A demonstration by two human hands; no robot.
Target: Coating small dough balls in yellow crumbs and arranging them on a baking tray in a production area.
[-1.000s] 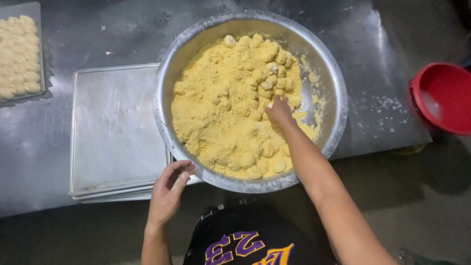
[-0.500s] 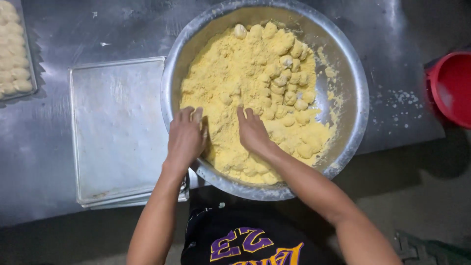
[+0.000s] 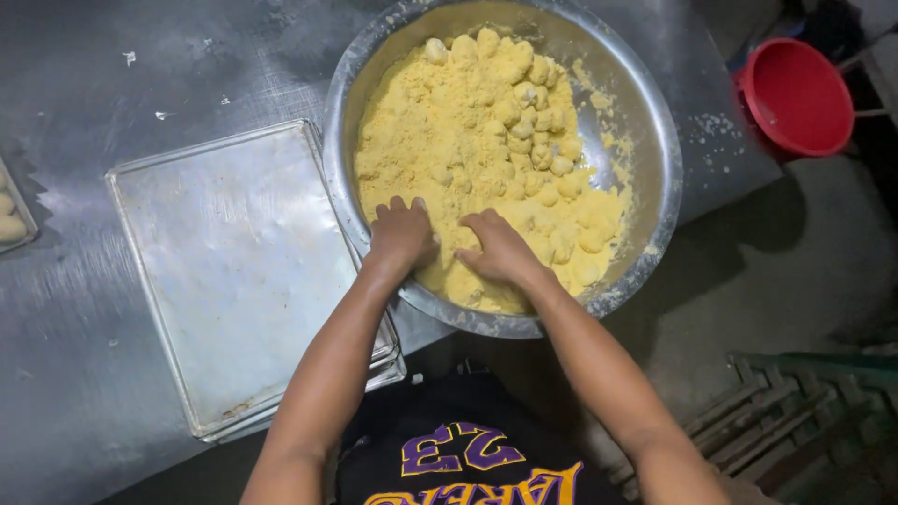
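Note:
A large round metal bowl (image 3: pixel 655 140) sits on the steel table, filled with yellow crumbly flour (image 3: pixel 440 122) and several small dough balls (image 3: pixel 533 103) coated in it. My left hand (image 3: pixel 400 234) and my right hand (image 3: pixel 498 248) both press into the yellow mix at the bowl's near side, close together, fingers dug into the crumbs. Whether either hand has hold of a dough ball is hidden by the flour.
A shallow metal baking tray (image 3: pixel 234 271) lies left of the bowl on the steel table (image 3: pixel 112 84). Another tray with pale dough pieces (image 3: pixel 9 220) shows at the far left edge. A red plastic basin (image 3: pixel 795 93) sits beyond the table's right end, and slatted crates (image 3: pixel 804 421) stand on the floor at lower right.
My left hand went from the bowl's rim into the flour. My right hand came back from the far side to the near side. Both hands now sit side by side in the mix.

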